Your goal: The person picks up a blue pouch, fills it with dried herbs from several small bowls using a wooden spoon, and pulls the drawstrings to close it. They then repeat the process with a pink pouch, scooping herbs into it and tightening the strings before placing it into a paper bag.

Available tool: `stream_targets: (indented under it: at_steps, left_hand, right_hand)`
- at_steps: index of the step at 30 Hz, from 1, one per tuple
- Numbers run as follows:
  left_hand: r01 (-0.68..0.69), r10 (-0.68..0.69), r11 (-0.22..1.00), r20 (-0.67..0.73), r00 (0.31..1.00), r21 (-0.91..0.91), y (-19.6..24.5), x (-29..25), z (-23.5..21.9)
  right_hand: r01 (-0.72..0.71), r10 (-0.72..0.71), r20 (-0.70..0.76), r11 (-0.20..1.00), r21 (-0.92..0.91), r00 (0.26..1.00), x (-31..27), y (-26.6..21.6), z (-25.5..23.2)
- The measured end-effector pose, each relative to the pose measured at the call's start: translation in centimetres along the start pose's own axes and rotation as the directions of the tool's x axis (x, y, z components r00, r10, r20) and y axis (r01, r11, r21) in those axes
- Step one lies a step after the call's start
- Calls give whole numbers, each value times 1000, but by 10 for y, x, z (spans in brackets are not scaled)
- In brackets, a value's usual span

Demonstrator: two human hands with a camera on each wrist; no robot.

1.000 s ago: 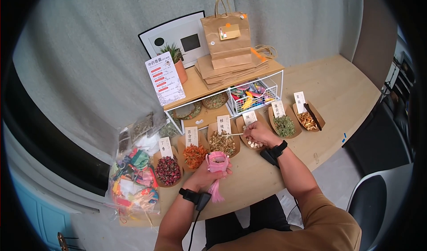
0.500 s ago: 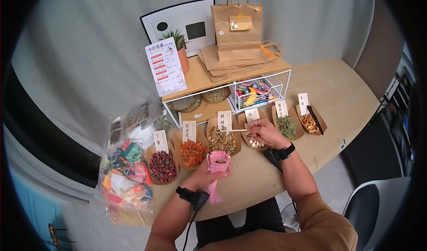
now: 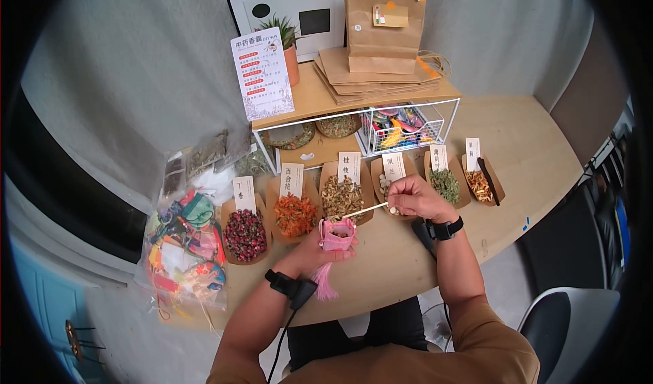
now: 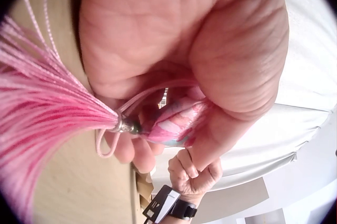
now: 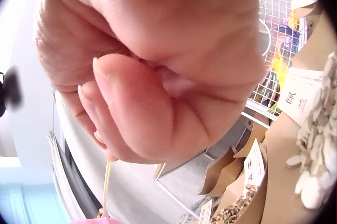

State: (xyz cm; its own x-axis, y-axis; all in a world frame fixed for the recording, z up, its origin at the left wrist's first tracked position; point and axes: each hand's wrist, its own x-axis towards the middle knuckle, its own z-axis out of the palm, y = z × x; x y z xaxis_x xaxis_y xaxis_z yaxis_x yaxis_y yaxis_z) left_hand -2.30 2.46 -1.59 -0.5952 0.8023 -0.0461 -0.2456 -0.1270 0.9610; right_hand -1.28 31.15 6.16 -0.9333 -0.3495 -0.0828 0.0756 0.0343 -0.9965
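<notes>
In the head view, the left hand (image 3: 309, 253) holds up a small pink pouch (image 3: 337, 240), its mouth upward with bits of herb inside. From the pouch hangs a pink tassel (image 4: 47, 97), large in the left wrist view. Curled fingers of the right hand (image 3: 420, 200) pinch a thin pale stick (image 3: 367, 210), which slants down toward the pouch mouth. In the right wrist view the stick (image 5: 107, 190) comes out below the curled fingers, above a pink edge of the pouch. Whether its tip touches the contents cannot be told.
Labelled paper trays of dried herbs stand in a row, among them rosebuds (image 3: 245, 236), orange petals (image 3: 294, 215) and green leaves (image 3: 445, 185). Behind them is a low shelf (image 3: 381, 95) with paper bags (image 3: 384, 27) and a wire basket (image 3: 401, 129). A plastic bag of colourful pouches (image 3: 187, 248) lies left.
The stick, level above the middle trays before, now tilts down to the pouch mouth. In the head view the trays and shelf have shifted upward.
</notes>
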Motion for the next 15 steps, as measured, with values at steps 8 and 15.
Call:
stream_targets:
  at_steps: [8, 15]
  left_hand:
    - [-23, 23, 1000, 35, 999, 7, -1, 1, -2]
    - [-21, 21, 1000, 23, 1000, -8, 4, 1, 1]
  right_hand:
    - [116, -119, -41, 990, -86, 992, 3, 8, -1]
    - [194, -196, -70, 980, -41, 978, 4, 9, 1]
